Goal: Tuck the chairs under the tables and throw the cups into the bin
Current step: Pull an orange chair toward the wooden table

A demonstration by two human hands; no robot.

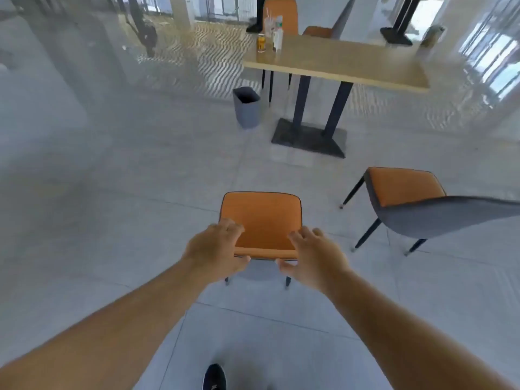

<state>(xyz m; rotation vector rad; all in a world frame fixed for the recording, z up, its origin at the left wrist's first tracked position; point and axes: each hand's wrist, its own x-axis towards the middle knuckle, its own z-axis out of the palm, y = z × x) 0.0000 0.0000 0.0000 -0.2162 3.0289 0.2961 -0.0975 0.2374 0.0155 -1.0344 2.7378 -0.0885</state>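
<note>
An orange-seated chair (261,218) with a grey back stands on the floor right in front of me, well short of the table. My left hand (216,249) and my right hand (315,256) both grip the top edge of its backrest, fingers over the front and thumbs behind. A second orange chair (402,187) stands to the right, turned sideways, away from the table. The wooden table (351,63) with dark legs is further ahead. Cups and a drink bottle (271,32) stand at its far left corner. A grey bin (247,108) sits on the floor at the table's left.
Two more orange chairs (281,12) stand at the table's far side. The table's flat black base (309,139) lies on the tiled floor between me and the bin. Dark stands (396,35) rise behind the table. My dark shoe (214,377) shows at the bottom.
</note>
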